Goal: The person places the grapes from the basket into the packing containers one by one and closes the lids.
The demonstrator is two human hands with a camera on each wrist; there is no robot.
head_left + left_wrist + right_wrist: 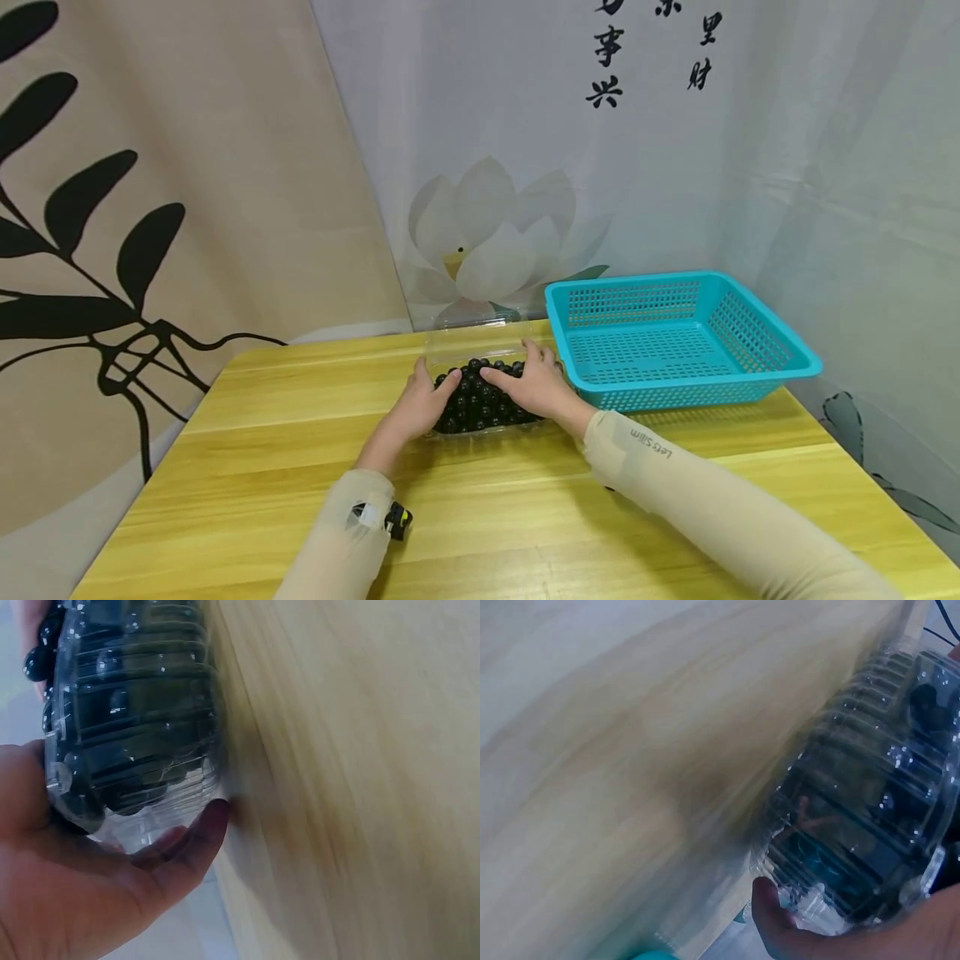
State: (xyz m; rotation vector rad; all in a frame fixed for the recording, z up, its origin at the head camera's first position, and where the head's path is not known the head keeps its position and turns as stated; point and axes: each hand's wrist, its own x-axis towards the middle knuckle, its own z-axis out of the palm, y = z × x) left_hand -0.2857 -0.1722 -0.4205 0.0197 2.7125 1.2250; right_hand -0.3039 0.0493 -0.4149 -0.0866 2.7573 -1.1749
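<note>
A clear plastic clamshell box (491,431), ribbed along its wall, holds many small glossy black balls (480,400); whether they are fruit or beads I cannot tell. Its transparent lid (472,340) stands open at the back. My left hand (422,404) grips the left end, thumb over the rim against the balls, fingers on the outer wall. At the opposite end my right hand (542,385) holds the box likewise, its thumb over the rim. Both wrist views show fingertips low on the ribbed wall, close to the tabletop.
A turquoise plastic basket (693,385) with perforated walls stands just right of the box. Under everything is a yellow wood-grain table (300,425). Printed curtains (480,167) hang behind it and along the sides.
</note>
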